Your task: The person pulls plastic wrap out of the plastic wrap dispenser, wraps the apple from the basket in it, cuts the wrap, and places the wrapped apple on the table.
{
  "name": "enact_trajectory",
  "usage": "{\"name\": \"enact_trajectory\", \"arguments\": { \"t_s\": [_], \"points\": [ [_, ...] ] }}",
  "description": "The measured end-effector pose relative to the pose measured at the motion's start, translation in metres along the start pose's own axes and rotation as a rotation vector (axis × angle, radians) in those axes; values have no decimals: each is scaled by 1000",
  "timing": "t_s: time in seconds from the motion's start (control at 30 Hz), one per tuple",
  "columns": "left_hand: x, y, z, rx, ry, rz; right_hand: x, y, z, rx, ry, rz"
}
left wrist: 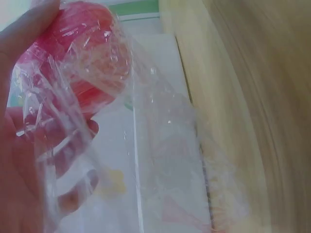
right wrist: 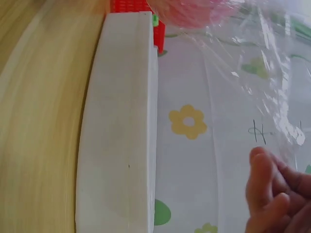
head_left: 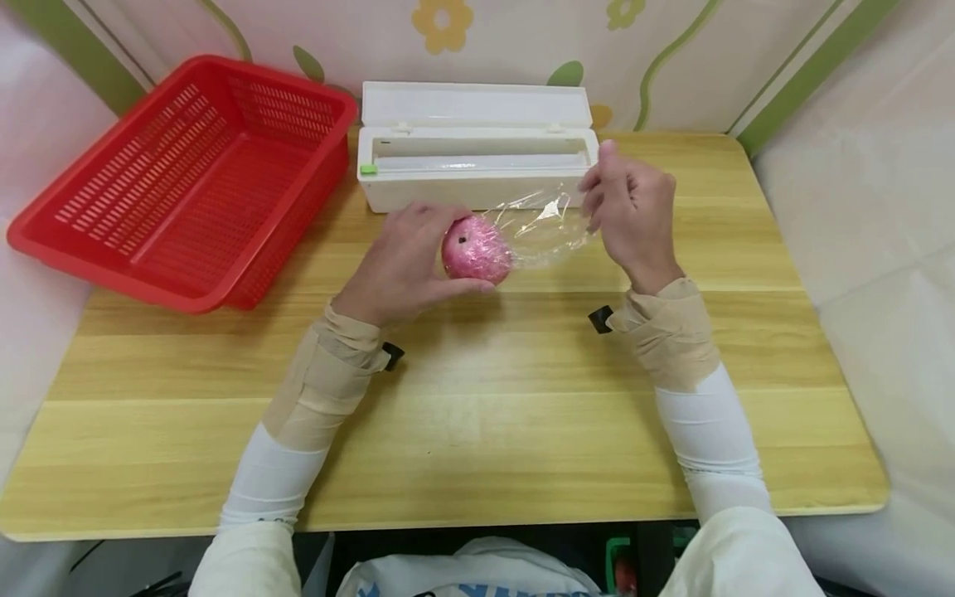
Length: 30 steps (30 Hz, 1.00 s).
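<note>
My left hand (head_left: 406, 267) grips a round pink fruit (head_left: 477, 250) with a small dark spot, thumb below and fingers over the top. Clear cling film (head_left: 548, 220) covers the fruit, crinkled and shiny, and stretches off to its right. At the film's far end my right hand (head_left: 636, 207) pinches it, fingers curled. In the left wrist view the wrapped fruit (left wrist: 92, 53) shows red and orange patches, with loose film (left wrist: 160, 116) trailing from it. The right wrist view has film (right wrist: 272, 92) running down to the right fingers (right wrist: 262, 177).
Behind the hands stands a white cling film dispenser (head_left: 477, 192), lid raised, a film roll inside and a green slider (head_left: 369, 169) at its left end. A red plastic basket (head_left: 287, 240) sits at the left on the wooden table (head_left: 507, 431).
</note>
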State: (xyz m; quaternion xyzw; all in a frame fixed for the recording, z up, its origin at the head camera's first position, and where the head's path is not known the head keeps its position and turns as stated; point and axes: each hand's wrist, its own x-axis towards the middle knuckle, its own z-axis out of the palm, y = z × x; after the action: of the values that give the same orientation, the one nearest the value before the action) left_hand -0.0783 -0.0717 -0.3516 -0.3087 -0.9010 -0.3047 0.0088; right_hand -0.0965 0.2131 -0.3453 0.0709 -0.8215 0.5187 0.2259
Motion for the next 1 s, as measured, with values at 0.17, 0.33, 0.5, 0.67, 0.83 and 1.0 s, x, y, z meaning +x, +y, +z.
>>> {"name": "enact_trajectory", "arguments": {
  "t_s": [0.17,0.33,0.5,0.67,0.83,1.0],
  "points": [
    [0,1,-2,-27,35,-66,1,0,-4,41,-64,114],
    [1,2,-1,-53,46,-46,-4,-4,8,79,-121,19],
    [1,3,1,-68,40,-21,-8,-5,14,103,-80,-187],
    [2,5,1,-77,37,-50,-5,-6,9,156,-101,-114],
    [3,4,-1,-107,94,-128,-2,-2,3,262,-178,80],
    [3,4,-3,-212,166,-134,-7,-2,14,467,-419,193]
  ]
}}
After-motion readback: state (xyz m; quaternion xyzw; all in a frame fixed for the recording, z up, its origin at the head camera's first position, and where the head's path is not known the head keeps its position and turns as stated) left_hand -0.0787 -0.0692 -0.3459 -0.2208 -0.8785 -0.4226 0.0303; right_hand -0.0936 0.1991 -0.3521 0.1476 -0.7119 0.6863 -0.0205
